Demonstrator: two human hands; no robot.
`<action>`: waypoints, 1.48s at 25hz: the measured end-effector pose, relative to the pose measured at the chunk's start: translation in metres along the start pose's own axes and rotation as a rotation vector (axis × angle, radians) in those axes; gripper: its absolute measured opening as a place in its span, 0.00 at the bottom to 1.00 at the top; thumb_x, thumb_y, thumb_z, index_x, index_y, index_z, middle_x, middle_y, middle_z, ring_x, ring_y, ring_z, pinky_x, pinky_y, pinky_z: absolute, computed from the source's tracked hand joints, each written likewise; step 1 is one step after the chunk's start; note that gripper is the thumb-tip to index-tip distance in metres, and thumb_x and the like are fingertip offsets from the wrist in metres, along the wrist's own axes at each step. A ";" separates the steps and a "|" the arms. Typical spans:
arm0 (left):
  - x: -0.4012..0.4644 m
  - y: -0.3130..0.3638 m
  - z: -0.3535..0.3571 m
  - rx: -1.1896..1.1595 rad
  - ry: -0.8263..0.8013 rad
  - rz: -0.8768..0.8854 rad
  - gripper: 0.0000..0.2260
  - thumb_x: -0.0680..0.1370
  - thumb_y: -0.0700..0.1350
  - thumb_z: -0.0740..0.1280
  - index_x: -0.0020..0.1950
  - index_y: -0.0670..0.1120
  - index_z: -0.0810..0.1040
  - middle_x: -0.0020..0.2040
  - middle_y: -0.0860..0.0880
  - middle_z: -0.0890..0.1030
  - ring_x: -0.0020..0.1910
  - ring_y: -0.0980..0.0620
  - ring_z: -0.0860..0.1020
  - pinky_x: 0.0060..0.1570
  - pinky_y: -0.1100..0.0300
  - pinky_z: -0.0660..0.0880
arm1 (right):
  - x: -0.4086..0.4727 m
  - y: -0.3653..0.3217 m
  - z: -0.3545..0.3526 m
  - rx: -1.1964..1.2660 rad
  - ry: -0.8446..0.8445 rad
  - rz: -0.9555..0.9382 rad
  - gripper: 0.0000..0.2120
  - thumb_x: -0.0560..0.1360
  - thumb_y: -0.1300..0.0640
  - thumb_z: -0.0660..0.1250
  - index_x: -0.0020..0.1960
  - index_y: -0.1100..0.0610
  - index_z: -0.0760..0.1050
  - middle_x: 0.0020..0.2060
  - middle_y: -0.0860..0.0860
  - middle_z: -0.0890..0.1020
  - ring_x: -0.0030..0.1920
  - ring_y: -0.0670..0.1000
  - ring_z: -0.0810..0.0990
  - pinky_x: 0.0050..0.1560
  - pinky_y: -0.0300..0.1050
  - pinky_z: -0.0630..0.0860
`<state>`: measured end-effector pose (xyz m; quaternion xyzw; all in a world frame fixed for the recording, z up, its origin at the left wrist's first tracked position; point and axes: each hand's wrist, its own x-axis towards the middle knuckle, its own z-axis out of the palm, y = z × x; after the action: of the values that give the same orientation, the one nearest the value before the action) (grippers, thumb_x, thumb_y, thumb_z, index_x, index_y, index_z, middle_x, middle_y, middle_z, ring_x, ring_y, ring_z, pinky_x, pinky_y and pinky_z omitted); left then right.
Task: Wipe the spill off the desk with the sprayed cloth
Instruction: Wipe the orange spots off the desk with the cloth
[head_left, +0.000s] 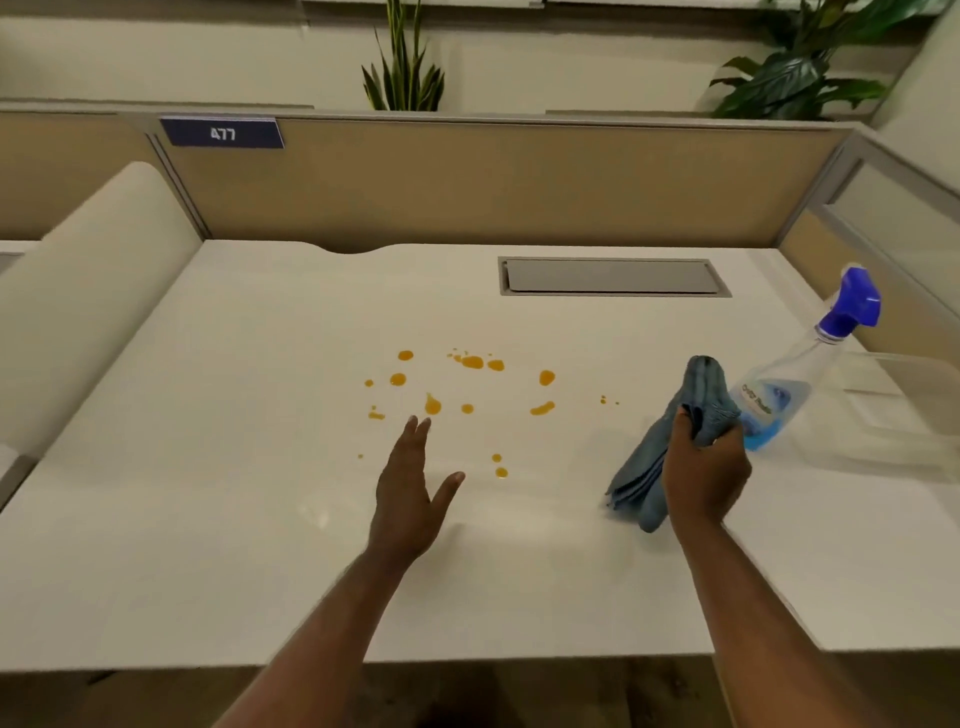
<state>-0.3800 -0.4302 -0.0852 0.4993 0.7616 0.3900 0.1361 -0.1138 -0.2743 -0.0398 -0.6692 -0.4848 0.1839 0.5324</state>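
Orange droplets of the spill (470, 395) lie scattered over the middle of the white counter (208, 519), none smeared, so wiping appears not yet begun. Right hand (704, 467) grips the blue cloth (670, 447), bunched and hanging in folds, at the right, well apart from the droplets. Spray bottle (795, 384) stands just beside the cloth on its far right, presumably parked within reach. Left hand (410, 493) is open and empty, fingers extended toward the nearest drops.
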 end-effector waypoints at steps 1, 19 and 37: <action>0.001 -0.005 -0.002 -0.002 -0.017 -0.004 0.34 0.77 0.55 0.67 0.78 0.52 0.55 0.79 0.53 0.56 0.74 0.62 0.54 0.71 0.54 0.58 | -0.006 -0.001 0.007 -0.005 0.000 -0.010 0.14 0.75 0.49 0.68 0.53 0.59 0.75 0.47 0.58 0.84 0.46 0.58 0.81 0.45 0.43 0.72; -0.003 -0.004 0.066 0.271 -0.317 -0.071 0.35 0.79 0.61 0.58 0.77 0.57 0.39 0.78 0.58 0.40 0.78 0.52 0.40 0.75 0.49 0.40 | 0.053 0.010 0.050 -0.261 -0.093 -0.135 0.11 0.73 0.52 0.67 0.46 0.60 0.74 0.44 0.56 0.80 0.44 0.57 0.77 0.38 0.47 0.71; -0.005 -0.009 0.070 0.354 -0.311 -0.091 0.46 0.70 0.74 0.56 0.76 0.57 0.33 0.79 0.55 0.38 0.76 0.58 0.35 0.73 0.60 0.33 | 0.075 0.085 0.111 -0.873 -0.870 -0.519 0.39 0.73 0.29 0.49 0.78 0.45 0.48 0.79 0.56 0.50 0.76 0.63 0.50 0.71 0.70 0.52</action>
<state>-0.3416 -0.4038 -0.1387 0.5348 0.8095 0.1623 0.1796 -0.1251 -0.1484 -0.1362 -0.5494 -0.8307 0.0901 -0.0043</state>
